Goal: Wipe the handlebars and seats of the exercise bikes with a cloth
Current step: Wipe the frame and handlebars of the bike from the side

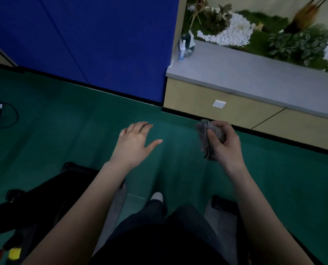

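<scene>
The right hand (225,144) fingers pinch a crumpled grey cloth (210,139); the left hand (135,143) hovers spread. Refold it flat before reaching the black, probably bike, frame (35,196) lower left.

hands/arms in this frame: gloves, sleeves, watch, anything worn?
Nothing worn that shows. The left hand and right hand are bare, with no gloves, rings, watch or wristband in view. Both forearms are bare down to the frame's bottom edge, so no sleeve appears. No markings visible; the picture is dim.
</scene>
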Demonstrator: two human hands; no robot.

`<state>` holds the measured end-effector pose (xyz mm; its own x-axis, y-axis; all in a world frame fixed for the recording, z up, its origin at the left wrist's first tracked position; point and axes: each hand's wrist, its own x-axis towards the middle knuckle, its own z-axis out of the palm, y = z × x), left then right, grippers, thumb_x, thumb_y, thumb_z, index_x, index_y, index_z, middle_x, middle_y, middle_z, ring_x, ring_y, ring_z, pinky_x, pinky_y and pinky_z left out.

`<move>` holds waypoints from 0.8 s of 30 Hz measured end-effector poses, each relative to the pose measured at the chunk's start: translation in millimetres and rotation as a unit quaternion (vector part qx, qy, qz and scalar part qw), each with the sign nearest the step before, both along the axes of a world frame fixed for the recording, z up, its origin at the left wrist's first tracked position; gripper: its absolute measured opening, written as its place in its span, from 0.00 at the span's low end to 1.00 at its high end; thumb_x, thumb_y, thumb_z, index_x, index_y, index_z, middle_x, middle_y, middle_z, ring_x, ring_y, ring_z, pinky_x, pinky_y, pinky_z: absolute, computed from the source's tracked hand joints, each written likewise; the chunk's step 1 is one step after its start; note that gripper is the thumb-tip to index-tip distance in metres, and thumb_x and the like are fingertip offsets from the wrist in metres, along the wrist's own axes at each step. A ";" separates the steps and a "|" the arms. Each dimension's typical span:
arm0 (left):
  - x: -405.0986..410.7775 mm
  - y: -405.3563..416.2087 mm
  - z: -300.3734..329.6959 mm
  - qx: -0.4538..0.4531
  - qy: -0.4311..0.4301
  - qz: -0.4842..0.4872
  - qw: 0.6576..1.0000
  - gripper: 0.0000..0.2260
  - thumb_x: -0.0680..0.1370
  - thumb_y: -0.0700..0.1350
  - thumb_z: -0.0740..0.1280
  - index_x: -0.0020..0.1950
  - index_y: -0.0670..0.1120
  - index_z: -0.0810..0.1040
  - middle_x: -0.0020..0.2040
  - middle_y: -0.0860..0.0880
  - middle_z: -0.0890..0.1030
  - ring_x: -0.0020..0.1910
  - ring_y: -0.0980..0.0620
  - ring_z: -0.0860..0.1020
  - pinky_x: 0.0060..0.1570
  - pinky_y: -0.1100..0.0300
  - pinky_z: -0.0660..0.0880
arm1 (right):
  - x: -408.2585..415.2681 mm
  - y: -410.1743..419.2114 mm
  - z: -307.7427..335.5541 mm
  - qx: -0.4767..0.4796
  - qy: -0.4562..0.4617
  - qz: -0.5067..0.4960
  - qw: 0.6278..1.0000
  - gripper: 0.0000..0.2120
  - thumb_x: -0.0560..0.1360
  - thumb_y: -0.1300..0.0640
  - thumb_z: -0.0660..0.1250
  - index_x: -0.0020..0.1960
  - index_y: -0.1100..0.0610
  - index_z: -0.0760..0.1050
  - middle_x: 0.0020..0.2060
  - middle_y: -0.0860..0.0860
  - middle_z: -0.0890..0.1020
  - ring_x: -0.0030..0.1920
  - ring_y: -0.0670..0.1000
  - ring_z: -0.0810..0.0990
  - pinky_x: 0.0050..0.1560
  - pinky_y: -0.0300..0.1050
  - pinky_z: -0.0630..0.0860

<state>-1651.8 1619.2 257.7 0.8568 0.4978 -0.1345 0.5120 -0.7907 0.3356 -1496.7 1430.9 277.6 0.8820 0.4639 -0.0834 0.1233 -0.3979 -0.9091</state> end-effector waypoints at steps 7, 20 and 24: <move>22.7 53.5 -7.0 -0.025 0.012 0.090 0.996 0.29 0.77 0.62 0.60 0.72 0.47 0.67 0.73 0.48 0.66 0.71 0.47 0.63 0.67 0.49 0.59 | 63.2 52.4 2.0 -0.012 0.021 0.020 1.000 0.06 0.77 0.58 0.66 0.52 0.50 0.75 0.45 0.44 0.79 0.49 0.55 0.80 0.50 0.61 0.79; 111.4 138.7 -0.5 -0.015 0.009 0.285 0.958 0.27 0.77 0.61 0.62 0.71 0.47 0.69 0.74 0.48 0.64 0.72 0.45 0.62 0.69 0.48 0.59 | 213.9 230.2 9.2 0.013 0.027 0.217 0.976 0.05 0.78 0.57 0.65 0.51 0.47 0.73 0.46 0.45 0.78 0.45 0.46 0.81 0.44 0.52 0.82; 129.4 162.1 6.6 -0.003 0.005 0.344 0.939 0.27 0.77 0.61 0.62 0.71 0.47 0.70 0.74 0.47 0.65 0.72 0.44 0.62 0.69 0.46 0.59 | 239.0 288.2 14.7 0.002 0.026 0.292 0.956 0.05 0.78 0.56 0.65 0.54 0.49 0.73 0.45 0.38 0.77 0.49 0.54 0.81 0.47 0.62 0.80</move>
